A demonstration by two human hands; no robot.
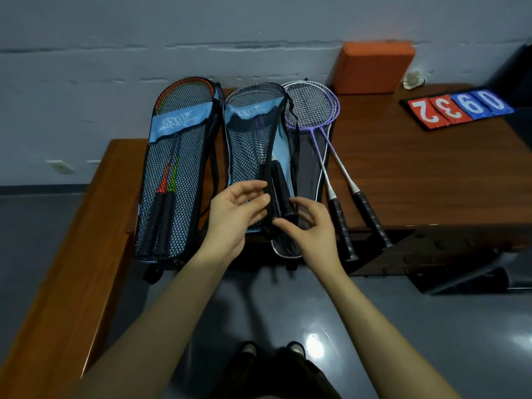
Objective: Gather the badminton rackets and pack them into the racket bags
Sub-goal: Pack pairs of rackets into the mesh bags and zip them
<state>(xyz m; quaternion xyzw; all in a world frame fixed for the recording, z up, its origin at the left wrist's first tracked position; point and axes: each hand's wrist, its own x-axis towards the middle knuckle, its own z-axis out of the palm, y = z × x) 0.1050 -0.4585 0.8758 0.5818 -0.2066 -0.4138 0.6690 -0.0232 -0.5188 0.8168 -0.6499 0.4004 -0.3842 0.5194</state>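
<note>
A brown wooden L-shaped desk [426, 174] stood against a grey painted wall [115, 38], above a glossy dark grey floor [273, 312] reflecting light.

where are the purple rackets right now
In the head view, the purple rackets lie unpacked on the wooden table, just right of the middle bag.
</note>
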